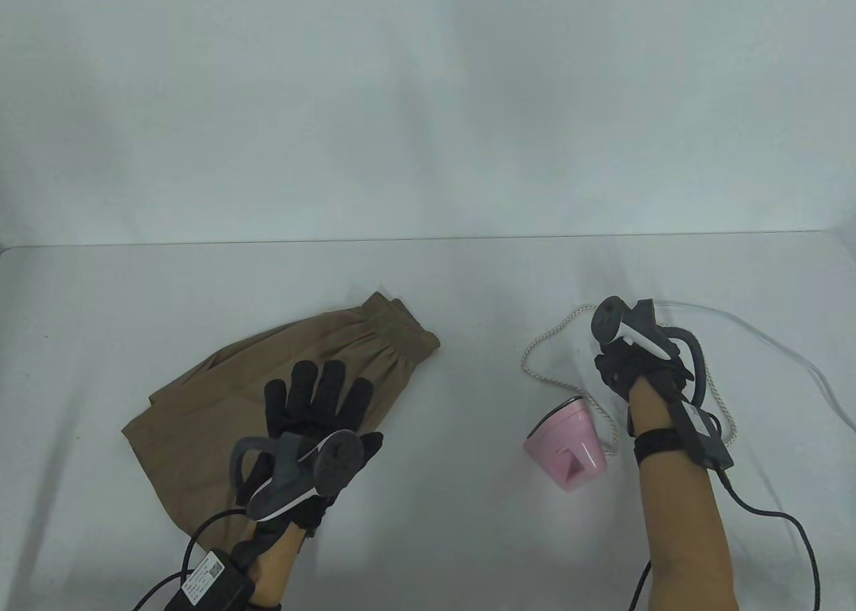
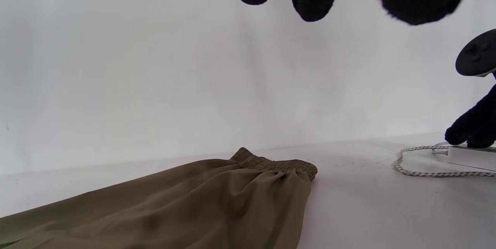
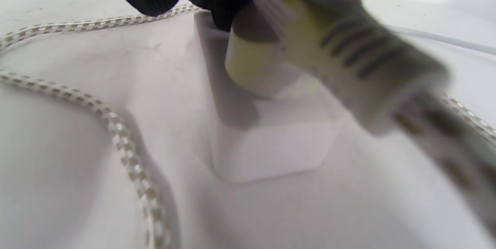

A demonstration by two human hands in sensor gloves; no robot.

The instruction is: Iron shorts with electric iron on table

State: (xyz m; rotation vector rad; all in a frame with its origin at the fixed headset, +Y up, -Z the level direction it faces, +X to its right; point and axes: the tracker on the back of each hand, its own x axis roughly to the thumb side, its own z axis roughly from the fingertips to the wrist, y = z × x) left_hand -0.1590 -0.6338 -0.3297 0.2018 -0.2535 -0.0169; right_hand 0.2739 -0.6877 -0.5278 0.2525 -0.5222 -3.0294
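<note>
- The right hand pinches the cream plug of the iron's braided cord, holding it against a white socket block on the table; the plug is blurred and tilted, so whether it is seated cannot be told.
- The pink electric iron sits on the table on the near side of that grip, just toward the wrist, with nothing holding it.
- The left hand, fingers spread and grasping nothing, lies over the olive-brown shorts; whether the palm presses the cloth cannot be told. The elastic waistband lies beyond the fingertips, away from the wrist.
- Judgement: this looks like the powering-up step, with ironing not yet begun.
- Risk: a plug pushed in at an angle could skid the loose socket block rather than seat.
- Risk: the cord loops close around the right hand; a tug on it could drag or tip the iron.
- Risk: the shorts lie rumpled, and ironing over folds would set creases.
</note>
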